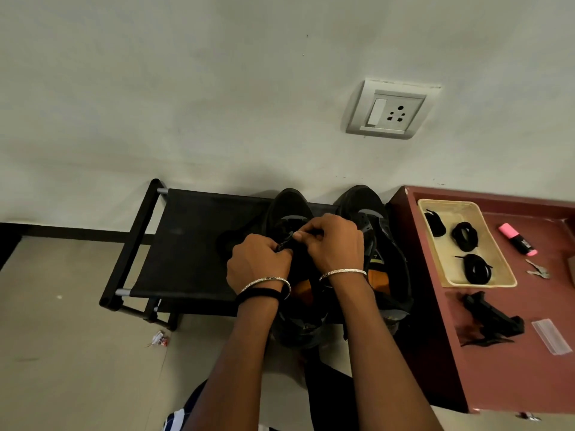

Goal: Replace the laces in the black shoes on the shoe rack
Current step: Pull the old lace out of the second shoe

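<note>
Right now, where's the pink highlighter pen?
In the head view, the pink highlighter pen lies on the maroon side table at the right, just right of the beige plastic tray holding coiled black laces, above the small metal keys.

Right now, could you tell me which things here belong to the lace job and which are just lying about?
Job: left shoe, right shoe, lace pinched by left hand and right hand, coiled laces in tray.
Lying about: highlighter, keys, wall socket.
</note>
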